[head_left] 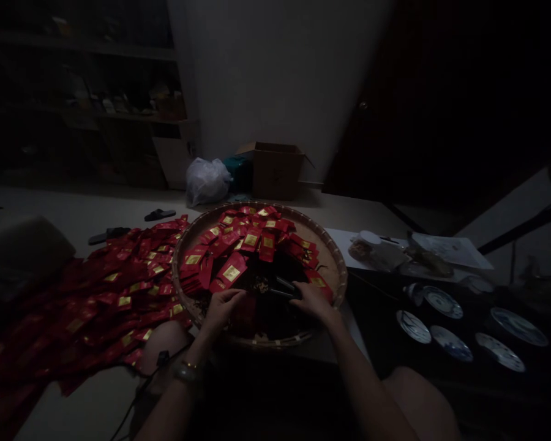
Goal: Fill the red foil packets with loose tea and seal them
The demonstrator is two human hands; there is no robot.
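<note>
A round woven basket tray [337, 263] lies in front of me, piled with several small red packets with gold labels [250, 239] and a dark heap of loose leaves [275, 269]. My left hand [220, 309] is over the tray's near edge, fingers curled in a pinch on a red packet [243, 312]. My right hand [310, 300] is closed on a small dark scoop-like tool [282, 286] above the dark heap. The dim light hides the details of the tool.
A big spread of red packets [105, 294] covers the floor at left. Blue-and-white small dishes [441, 324] sit on a dark tray at right. A jar and papers [381, 248], a cardboard box [275, 168], a plastic bag [206, 180] and sandals [158, 214] lie beyond.
</note>
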